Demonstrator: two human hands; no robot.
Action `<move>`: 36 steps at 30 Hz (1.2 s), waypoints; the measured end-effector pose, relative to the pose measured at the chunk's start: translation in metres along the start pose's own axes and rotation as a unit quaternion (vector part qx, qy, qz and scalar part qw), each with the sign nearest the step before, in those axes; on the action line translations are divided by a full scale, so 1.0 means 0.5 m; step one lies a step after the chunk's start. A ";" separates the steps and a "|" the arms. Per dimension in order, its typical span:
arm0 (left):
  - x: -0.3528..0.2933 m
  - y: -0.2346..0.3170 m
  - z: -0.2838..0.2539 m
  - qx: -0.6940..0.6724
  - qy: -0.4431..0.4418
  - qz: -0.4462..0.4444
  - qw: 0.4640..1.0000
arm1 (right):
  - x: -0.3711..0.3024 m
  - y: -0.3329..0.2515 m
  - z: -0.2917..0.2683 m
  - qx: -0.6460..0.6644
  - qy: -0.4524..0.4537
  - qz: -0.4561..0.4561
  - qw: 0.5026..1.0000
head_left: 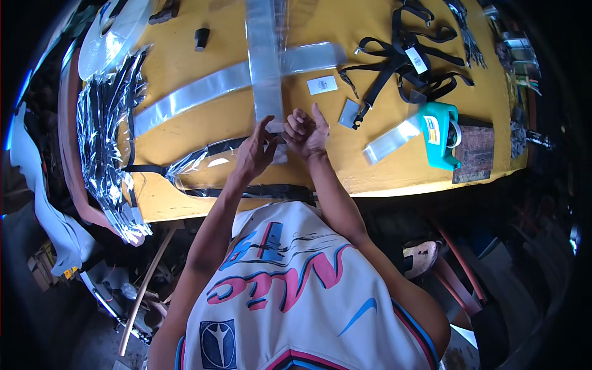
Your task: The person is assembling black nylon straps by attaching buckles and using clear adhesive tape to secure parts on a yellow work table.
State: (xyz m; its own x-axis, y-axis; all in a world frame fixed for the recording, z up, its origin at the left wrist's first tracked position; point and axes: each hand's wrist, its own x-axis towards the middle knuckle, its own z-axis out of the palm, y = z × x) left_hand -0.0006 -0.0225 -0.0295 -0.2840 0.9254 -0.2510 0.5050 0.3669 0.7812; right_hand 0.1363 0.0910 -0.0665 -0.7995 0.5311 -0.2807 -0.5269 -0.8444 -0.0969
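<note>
My left hand (254,156) is over the yellow tabletop, fingers bent and close together beside a black strap (225,147) in a clear plastic sleeve (191,163). What its fingertips grip is hidden. Just right of it, my right hand (307,134) has its fingers curled in and its thumb pointing up; I cannot make out what is in them. Both hands are at the near end of a long clear plastic strip (265,80), which crosses another clear strip (197,98). A second run of black strap (253,190) lies nearer my body.
Plastic-wrapped black straps (105,135) are piled at the left edge. A teal tape dispenser (439,135) rests by a dark block (473,151) on the right. Black straps with clips (394,61), a white card (322,85) and a small black object (201,39) lie further back.
</note>
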 end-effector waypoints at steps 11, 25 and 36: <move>0.002 0.041 0.005 0.147 0.006 -0.003 0.989 | 0.000 0.002 0.004 -0.014 0.007 -0.009 1.000; -0.047 0.006 0.001 0.169 0.124 -0.083 0.974 | 0.007 0.001 -0.017 0.038 -0.039 0.004 0.998; -0.088 -0.015 0.071 0.340 -0.028 0.107 0.934 | 0.005 0.003 -0.015 0.035 -0.028 -0.014 0.999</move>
State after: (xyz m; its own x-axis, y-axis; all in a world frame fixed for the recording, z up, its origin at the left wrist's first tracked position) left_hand 0.0369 -0.0628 -0.0445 -0.0843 0.9808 -0.1756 0.9516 0.1315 0.2779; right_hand 0.1359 0.0906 -0.0746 -0.7981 0.5591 -0.2246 -0.5667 -0.8232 -0.0355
